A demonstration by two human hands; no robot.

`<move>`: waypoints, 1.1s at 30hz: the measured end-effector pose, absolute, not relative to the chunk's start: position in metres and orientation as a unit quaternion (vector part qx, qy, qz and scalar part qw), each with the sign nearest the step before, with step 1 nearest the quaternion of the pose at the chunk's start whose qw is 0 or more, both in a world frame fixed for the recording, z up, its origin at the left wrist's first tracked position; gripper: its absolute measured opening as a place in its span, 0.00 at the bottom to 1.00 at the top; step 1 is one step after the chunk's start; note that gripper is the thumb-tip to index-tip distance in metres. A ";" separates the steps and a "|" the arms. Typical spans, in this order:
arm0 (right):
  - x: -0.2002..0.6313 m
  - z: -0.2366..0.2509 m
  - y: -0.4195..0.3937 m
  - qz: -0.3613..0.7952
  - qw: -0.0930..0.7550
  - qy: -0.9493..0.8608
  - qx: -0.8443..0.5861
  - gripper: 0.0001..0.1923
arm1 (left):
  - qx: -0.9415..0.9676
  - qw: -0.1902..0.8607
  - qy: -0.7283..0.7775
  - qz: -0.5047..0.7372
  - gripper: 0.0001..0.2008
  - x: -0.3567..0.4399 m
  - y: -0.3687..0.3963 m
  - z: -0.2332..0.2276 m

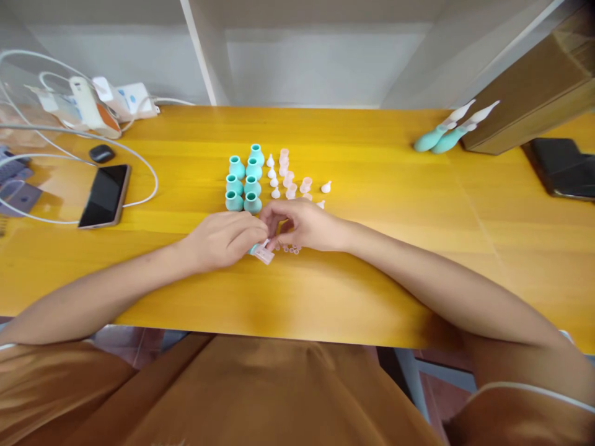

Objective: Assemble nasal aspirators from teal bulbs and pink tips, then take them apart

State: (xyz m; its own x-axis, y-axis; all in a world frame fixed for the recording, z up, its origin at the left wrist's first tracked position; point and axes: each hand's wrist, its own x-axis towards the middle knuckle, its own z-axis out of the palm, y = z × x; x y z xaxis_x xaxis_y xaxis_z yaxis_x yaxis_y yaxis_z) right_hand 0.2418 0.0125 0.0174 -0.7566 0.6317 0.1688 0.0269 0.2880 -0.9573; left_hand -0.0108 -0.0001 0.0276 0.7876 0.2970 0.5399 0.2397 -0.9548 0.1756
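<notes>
My left hand (226,238) and my right hand (302,224) meet at the middle of the yellow table (372,260). Between their fingertips they pinch a small teal bulb with a clear pink tip (261,251). Just beyond the hands stand several teal bulbs (245,178) in two rows. To their right lie small white tips (273,175) and clear pink caps (287,170). Tiny pink pieces (292,249) sit under my right hand.
Two assembled teal and white tools (447,131) lie at the far right beside a brown box (534,87). A dark phone (105,196), a black earbud case (101,153), white cables and chargers (93,105) occupy the left. A black device (562,166) rests at the right edge.
</notes>
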 end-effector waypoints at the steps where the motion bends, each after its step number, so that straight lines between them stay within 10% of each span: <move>1: 0.243 0.019 0.014 0.529 0.270 -0.773 -0.223 0.15 | 0.947 0.033 0.155 0.280 0.13 -0.011 0.000 0.027; 21: 0.253 0.046 0.012 0.462 0.205 -0.826 -0.250 0.21 | 0.935 -0.029 0.146 0.323 0.04 -0.015 -0.006 0.028; 33: 0.244 0.048 -0.004 0.358 0.260 -0.865 -0.237 0.04 | 0.928 -0.062 0.119 0.348 0.06 -0.011 -0.018 0.036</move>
State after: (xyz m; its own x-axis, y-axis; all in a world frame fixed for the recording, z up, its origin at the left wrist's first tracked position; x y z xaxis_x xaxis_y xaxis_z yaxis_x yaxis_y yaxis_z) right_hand 0.2442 -0.0038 0.0484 -0.7529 0.5955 0.2802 0.2230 0.6315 -0.7427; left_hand -0.0106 -0.0180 0.0357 0.7290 0.1769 0.6613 0.2631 -0.9642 -0.0321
